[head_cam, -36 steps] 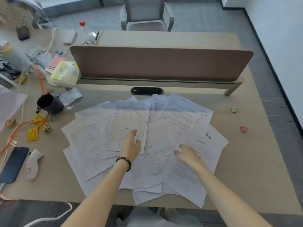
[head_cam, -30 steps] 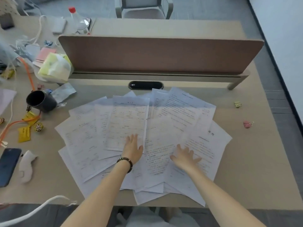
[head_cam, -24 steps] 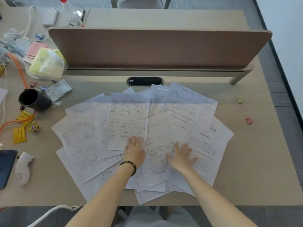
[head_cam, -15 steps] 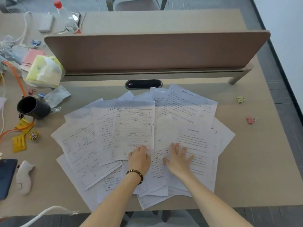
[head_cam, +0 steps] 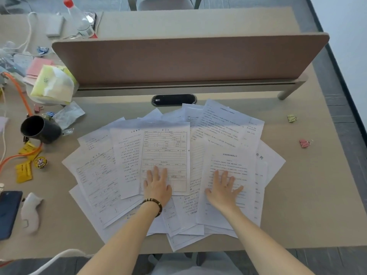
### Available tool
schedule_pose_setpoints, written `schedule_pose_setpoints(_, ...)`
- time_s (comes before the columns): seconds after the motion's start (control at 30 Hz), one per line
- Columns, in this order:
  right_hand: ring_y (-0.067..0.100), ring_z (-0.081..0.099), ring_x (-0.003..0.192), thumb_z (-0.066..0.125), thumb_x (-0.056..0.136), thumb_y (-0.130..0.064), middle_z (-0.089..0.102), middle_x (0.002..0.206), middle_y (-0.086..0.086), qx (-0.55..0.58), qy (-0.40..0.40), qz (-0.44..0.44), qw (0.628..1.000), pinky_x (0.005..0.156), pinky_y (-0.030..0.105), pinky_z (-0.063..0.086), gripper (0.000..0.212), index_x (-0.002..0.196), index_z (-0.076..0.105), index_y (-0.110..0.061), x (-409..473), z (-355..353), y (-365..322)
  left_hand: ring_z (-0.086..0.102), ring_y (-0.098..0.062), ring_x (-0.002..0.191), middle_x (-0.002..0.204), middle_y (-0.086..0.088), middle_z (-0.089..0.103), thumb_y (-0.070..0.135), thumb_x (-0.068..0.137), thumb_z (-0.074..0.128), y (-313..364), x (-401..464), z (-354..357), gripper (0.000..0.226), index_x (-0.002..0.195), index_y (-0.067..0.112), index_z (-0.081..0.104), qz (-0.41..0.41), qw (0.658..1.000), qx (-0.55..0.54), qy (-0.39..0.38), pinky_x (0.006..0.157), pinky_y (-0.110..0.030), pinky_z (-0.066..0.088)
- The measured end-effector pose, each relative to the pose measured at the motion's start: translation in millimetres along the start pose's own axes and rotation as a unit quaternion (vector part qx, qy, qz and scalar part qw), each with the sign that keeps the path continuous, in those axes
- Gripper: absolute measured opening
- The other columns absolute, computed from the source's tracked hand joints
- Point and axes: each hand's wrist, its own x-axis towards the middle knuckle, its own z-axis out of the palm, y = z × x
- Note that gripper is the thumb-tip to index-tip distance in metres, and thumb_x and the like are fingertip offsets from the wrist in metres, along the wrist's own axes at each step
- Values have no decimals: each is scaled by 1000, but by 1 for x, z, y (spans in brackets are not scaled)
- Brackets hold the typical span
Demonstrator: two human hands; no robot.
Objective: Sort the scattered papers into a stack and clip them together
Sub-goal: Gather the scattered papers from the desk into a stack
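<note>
Several printed white papers [head_cam: 123, 167] lie fanned out and overlapping across the middle of the desk [head_cam: 309, 195]. My left hand [head_cam: 157, 185], with a bead bracelet at the wrist, presses flat on a form sheet [head_cam: 165, 147] near the centre. My right hand [head_cam: 223, 189] lies flat with spread fingers on a text sheet [head_cam: 228, 163] to the right. Two small binder clips sit apart on the right side of the desk: a yellow-green clip [head_cam: 292, 118] and a pink clip [head_cam: 304, 143].
A brown divider panel [head_cam: 188, 56] stands behind the papers. At the left are a dark cup [head_cam: 39, 130] on its side, yellow tags [head_cam: 23, 171], an orange cable [head_cam: 17, 88], a dark phone [head_cam: 8, 213], a white device [head_cam: 29, 211] and a tissue pack [head_cam: 53, 82].
Both hands slid sheets toward the centre: the form sheet moved right under my left hand, and the right-hand text sheet turned upright and moved left. My hands then drew slightly apart.
</note>
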Motion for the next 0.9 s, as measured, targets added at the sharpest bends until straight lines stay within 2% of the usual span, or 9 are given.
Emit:
schedule_pose_setpoints(0.07,43,-18,153,37,101,-49,-25,166,13,-7,-9,-9,1000,112,74,-11,83,160,-16,-22,-1,1,-6,8,-37,151,165,-12,10,26,96,42,5,1,-1,60,153,22,23,0,1000,1,12,120,-50,21)
schedule_pose_setpoints(0.13,42,-17,153,38,101,-50,-25,167,11,-14,-14,-25,999,113,73,-11,85,160,-16,-22,1,-1,-9,33,-32,140,153,-10,38,23,94,43,9,3,-7,51,145,20,38,3,999,-18,45,113,-46,33)
schedule_pose_setpoints(0.17,41,-16,154,39,101,-50,-23,168,9,-8,-14,-38,999,114,72,-10,85,160,-16,-22,2,-2,-10,45,-29,128,140,-6,52,21,94,44,9,4,-12,46,140,19,44,-5,996,-60,63,108,-43,38)
schedule_pose_setpoints(0.23,38,-12,155,41,102,-45,-13,170,4,28,1,-62,998,117,69,-8,81,161,-10,-23,3,-7,-9,57,-27,112,124,-5,64,17,95,45,7,9,-25,40,135,17,50,-56,979,-176,88,101,-42,45)
schedule_pose_setpoints(0.37,31,0,157,42,104,-33,7,170,12,93,97,-10,991,123,60,-2,66,161,11,-17,4,-11,4,53,-32,121,136,-14,55,18,92,57,-13,24,-39,46,137,11,49,-153,949,-230,154,103,-48,45)
schedule_pose_setpoints(0.43,34,2,156,43,103,-32,7,168,18,118,121,64,983,123,61,2,63,158,16,-16,6,-12,12,46,-35,129,140,-18,48,25,88,65,-25,31,-42,58,139,9,44,-217,938,-235,131,106,-50,42)
schedule_pose_setpoints(0.57,39,6,152,48,100,-36,8,163,24,145,97,160,972,119,64,10,69,155,12,-15,9,-15,22,36,-39,133,141,-25,36,41,75,77,-42,41,-44,82,139,9,37,-325,900,-285,57,106,-56,40)
schedule_pose_setpoints(0.73,41,24,144,57,97,-34,23,156,21,178,102,189,960,115,59,23,75,154,13,-15,11,-19,29,27,-39,136,149,-26,18,34,69,82,-45,47,-45,96,144,13,26,-381,855,-346,57,110,-58,34)
schedule_pose_setpoints(0.9,41,29,139,62,93,-36,25,154,23,175,104,204,958,111,55,28,78,153,15,-16,16,-27,33,24,-37,136,148,-26,22,45,62,87,-42,47,-45,116,149,16,16,-385,865,-315,56,108,-59,34)
